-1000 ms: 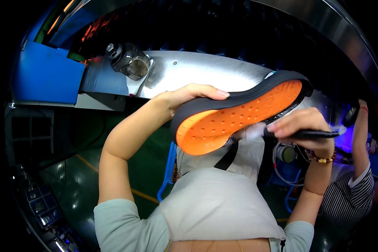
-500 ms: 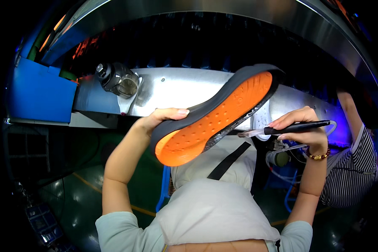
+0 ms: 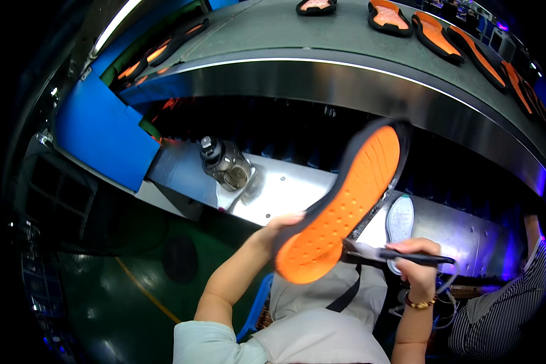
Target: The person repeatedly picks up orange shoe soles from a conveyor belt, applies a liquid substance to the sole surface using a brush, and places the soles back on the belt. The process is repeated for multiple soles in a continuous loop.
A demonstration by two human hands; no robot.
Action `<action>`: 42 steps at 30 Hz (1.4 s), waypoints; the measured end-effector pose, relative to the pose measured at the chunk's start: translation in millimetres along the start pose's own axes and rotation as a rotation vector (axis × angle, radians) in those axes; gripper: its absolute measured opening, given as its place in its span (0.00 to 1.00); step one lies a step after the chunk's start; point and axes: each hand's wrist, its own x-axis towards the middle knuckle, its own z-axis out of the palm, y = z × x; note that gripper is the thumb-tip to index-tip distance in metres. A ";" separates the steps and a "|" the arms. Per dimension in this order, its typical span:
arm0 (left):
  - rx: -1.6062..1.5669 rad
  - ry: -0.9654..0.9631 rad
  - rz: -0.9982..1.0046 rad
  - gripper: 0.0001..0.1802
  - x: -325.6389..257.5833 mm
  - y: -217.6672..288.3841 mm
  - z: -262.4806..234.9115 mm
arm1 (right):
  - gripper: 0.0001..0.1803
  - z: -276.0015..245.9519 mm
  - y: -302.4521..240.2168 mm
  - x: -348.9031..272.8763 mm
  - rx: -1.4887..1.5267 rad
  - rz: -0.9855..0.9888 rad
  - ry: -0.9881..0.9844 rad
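My left hand [image 3: 277, 229] grips a shoe sole [image 3: 361, 203] by its heel end, the thumb lying on the black rim. The sole is tilted, its orange dotted inner face towards me and its toe end up. In my right hand [image 3: 420, 261] is a brush [image 3: 392, 254] with a black handle and a thin clear tube at its back end. Its pale tip points at the sole's lower right edge; I cannot tell whether they touch. Behind the brush, a white sole-shaped piece [image 3: 400, 217] rests on the metal shelf [image 3: 294, 189].
A dark clear bottle [image 3: 229, 170] stands on the shelf, on a white piece. Beyond runs a green conveyor belt [image 3: 255, 36] bearing several orange-and-black soles [image 3: 437, 37]. At left is a blue machine housing [image 3: 97, 136]. A person in striped clothing [image 3: 497, 318] is at right.
The view has shifted, bringing the conveyor belt and its soles into sight. The held sole is tilted more steeply. The brush stays in my right hand near the sole's edge.
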 end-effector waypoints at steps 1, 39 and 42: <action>0.094 0.027 0.131 0.31 -10.3 10.3 -14.1 | 0.09 -5.6 1.9 -3.7 0.183 -0.065 0.076; 0.948 0.424 1.594 0.15 145.0 145.9 105.8 | 0.12 -73.8 71.9 -41.2 0.520 0.119 0.751; 0.474 0.311 1.094 0.17 112.0 119.5 85.6 | 0.09 -69.0 62.3 -28.3 0.456 0.071 0.656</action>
